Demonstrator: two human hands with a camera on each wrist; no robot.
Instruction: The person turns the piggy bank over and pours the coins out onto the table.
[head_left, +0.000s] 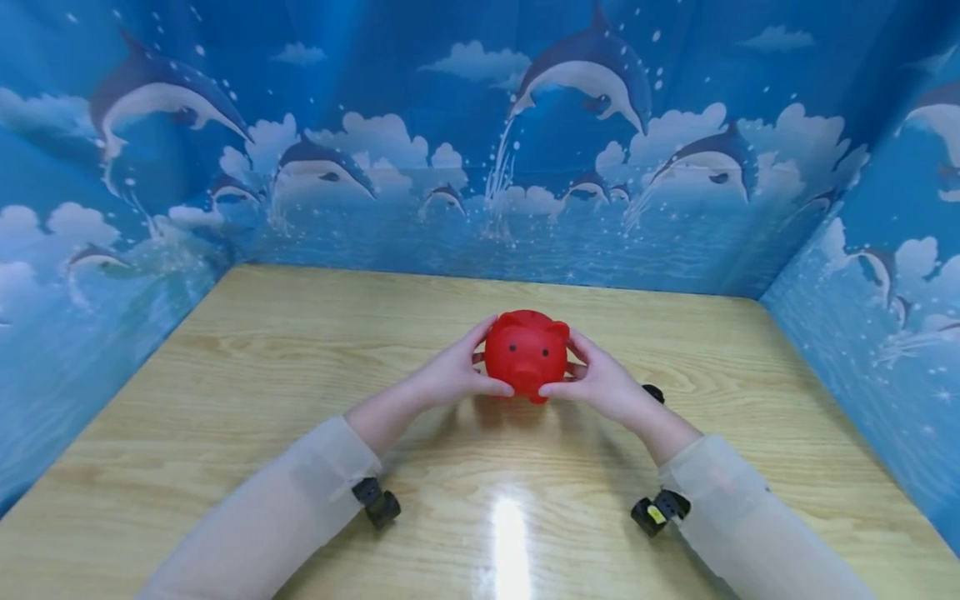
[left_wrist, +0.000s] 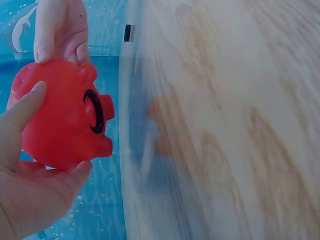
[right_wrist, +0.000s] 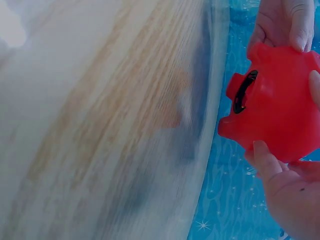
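Observation:
A red piggy bank (head_left: 527, 354), its snout and two dark eyes toward the head camera, is held just above the table. My left hand (head_left: 457, 373) grips one side of it, thumb in front and fingers round the side. On the opposite side my right hand (head_left: 600, 382) holds it the same way. Both wrist views show its underside with stubby feet and a black ring (left_wrist: 95, 111) set in the belly; the right wrist view shows that ring (right_wrist: 245, 91) edge-on.
A small black object (head_left: 653, 393) sits on the wooden table (head_left: 300, 358), partly hidden behind the right forearm. Blue curtains (head_left: 420, 225) with dolphins stand along the back and sides. Black wrist cameras (head_left: 377, 502) are strapped to both pale sleeves.

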